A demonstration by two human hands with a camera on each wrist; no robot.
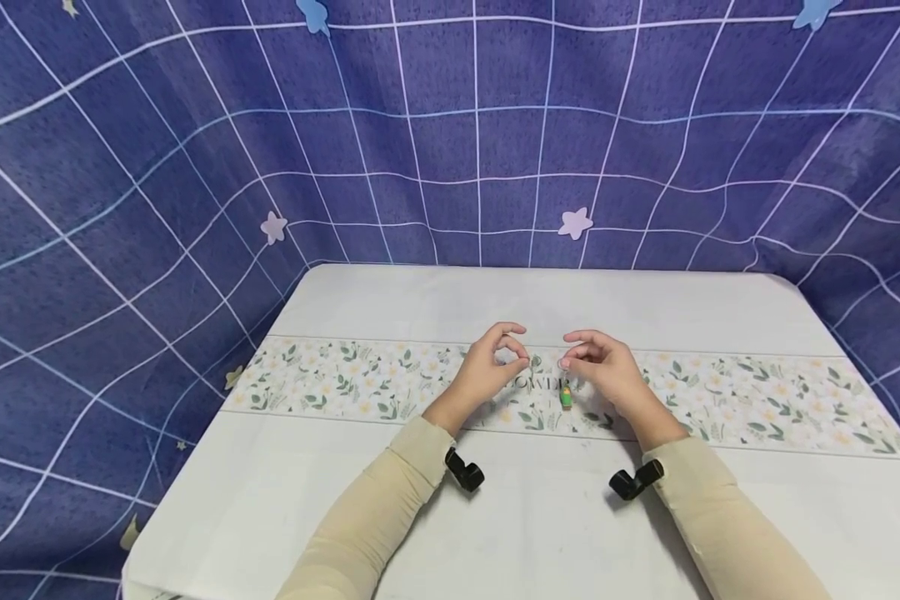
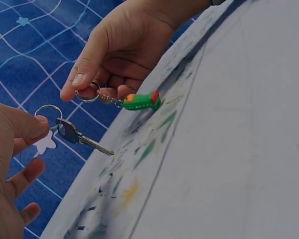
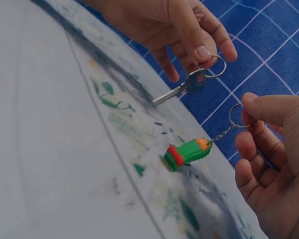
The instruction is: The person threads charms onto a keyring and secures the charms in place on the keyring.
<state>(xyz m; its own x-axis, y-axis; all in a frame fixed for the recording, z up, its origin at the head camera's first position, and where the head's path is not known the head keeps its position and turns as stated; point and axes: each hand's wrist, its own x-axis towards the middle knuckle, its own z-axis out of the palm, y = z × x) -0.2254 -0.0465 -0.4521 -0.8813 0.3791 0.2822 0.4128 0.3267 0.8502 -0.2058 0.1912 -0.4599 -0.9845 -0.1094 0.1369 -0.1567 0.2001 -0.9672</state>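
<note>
Between finger and thumb, my left hand pinches a metal ring from which a key hangs. The key is silver with a dark head. My right hand pinches another ring; a short chain joins it to a green keychain charm with orange and red parts. Both hands are raised over the table, facing each other with a small gap. The two rings are apart. In the head view the charm dangles below the right fingers, and the key is too small to make out.
A white table lies beneath, crossed by a floral strip with some lettering. Blue gridded curtains with star shapes stand behind it and at the sides. A black wrist camera is strapped over each beige sleeve.
</note>
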